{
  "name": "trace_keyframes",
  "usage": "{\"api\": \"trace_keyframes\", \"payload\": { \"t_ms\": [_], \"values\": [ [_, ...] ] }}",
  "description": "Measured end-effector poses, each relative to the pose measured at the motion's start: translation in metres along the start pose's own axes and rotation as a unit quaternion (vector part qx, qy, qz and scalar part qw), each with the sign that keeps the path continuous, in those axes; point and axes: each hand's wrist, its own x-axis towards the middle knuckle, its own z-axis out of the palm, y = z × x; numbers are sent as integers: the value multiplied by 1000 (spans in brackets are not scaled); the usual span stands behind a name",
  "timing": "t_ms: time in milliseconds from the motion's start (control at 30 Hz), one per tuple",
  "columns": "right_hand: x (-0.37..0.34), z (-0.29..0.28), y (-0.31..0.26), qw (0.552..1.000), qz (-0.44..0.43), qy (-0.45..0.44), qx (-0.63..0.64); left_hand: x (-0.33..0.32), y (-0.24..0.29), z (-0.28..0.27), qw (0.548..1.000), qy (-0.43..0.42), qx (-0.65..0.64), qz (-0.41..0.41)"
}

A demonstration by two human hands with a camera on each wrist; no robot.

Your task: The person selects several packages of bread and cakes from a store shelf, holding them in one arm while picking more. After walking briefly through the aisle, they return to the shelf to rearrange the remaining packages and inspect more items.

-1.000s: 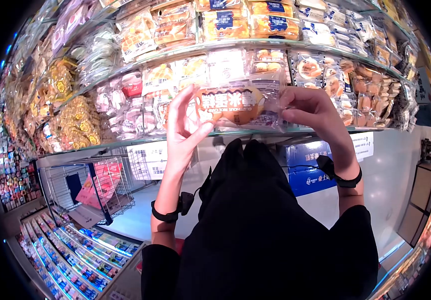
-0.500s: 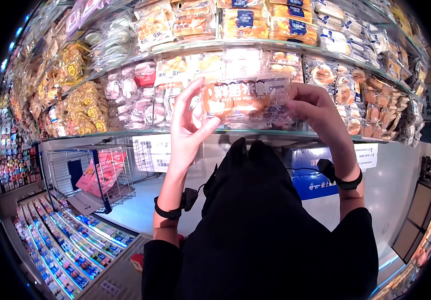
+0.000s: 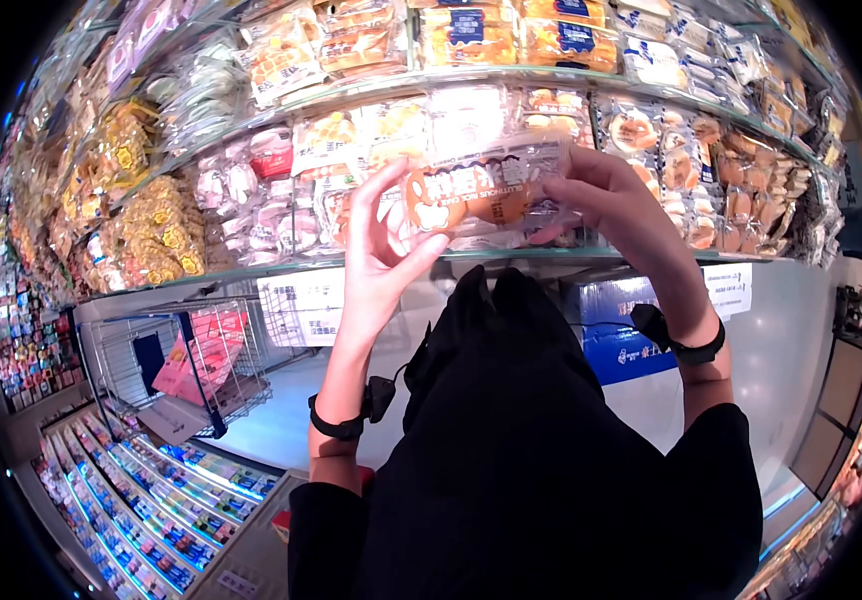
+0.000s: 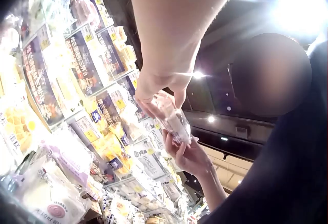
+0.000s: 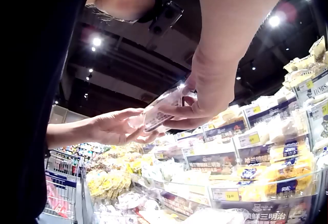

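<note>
A clear plastic packet of glutinous rice cake (image 3: 476, 195), with white lettering over orange-brown cakes, is held up between both hands in front of the shelves. My left hand (image 3: 376, 245) holds its left end, fingers behind the edge and thumb below. At the other end my right hand (image 3: 616, 205) grips the packet, its fingers lying over the wrapper. In the left wrist view the packet (image 4: 177, 124) hangs tilted between the hands. The right wrist view shows the packet (image 5: 163, 111) edge-on, a hand at each end.
Glass-edged shelves packed with wrapped breads (image 3: 566, 45) and yellow snack bags (image 3: 156, 235) stand ahead. A wire shopping cart (image 3: 176, 365) with a pink package inside is at lower left. A blue box (image 3: 621, 340) sits below the shelf, at right.
My right hand has moved left along the packet, its fingers now overlapping more of the wrapper. The packet has tilted, its right end higher. My left hand keeps its hold.
</note>
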Motion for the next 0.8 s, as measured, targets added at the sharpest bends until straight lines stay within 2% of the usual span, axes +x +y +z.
{"api": "trace_keyframes", "payload": {
  "t_ms": [67, 133, 200, 233, 267, 333, 367, 400, 467, 533, 667, 767, 800],
  "values": [
    [-3, -12, 6, 1000, -6, 7, 25, -2, -4, 4, 999, -25, 36, -23],
    [-15, -36, 5, 993, -41, 69, -84, -5, -13, -1, 998, -28, 23, -50],
    [-24, -70, 27, 989, -44, 92, -111, -12, -20, -11, 995, 19, 57, -78],
    [-26, -92, 44, 960, -58, 106, -253, -16, -28, -18, 995, 22, 55, -83],
    [-24, -106, 64, 911, -69, 116, -389, -19, -32, -20, 994, 31, 49, -96],
    [-11, -124, 107, 904, -36, 100, -414, -25, -38, -19, 988, 42, 79, -123],
    [-2, -123, 122, 917, -8, 87, -390, -25, -41, -17, 988, 39, 77, -126],
    [11, -127, 142, 879, -24, 63, -472, -26, -44, -14, 987, 34, 78, -139],
    [38, -132, 184, 873, -3, 45, -485, -26, -48, -10, 984, 30, 78, -154],
    [59, -140, 224, 832, -117, -37, -541, -24, -50, -7, 985, 21, 88, -150],
    [71, -152, 242, 805, -81, -105, -579, -23, -52, -6, 984, 31, 99, -142],
    [73, -158, 238, 736, -37, -149, -659, -28, -52, -9, 981, 46, 115, -148],
    [72, -161, 243, 736, -39, -154, -658, -31, -54, -11, 981, 51, 115, -149]
  ]
}}
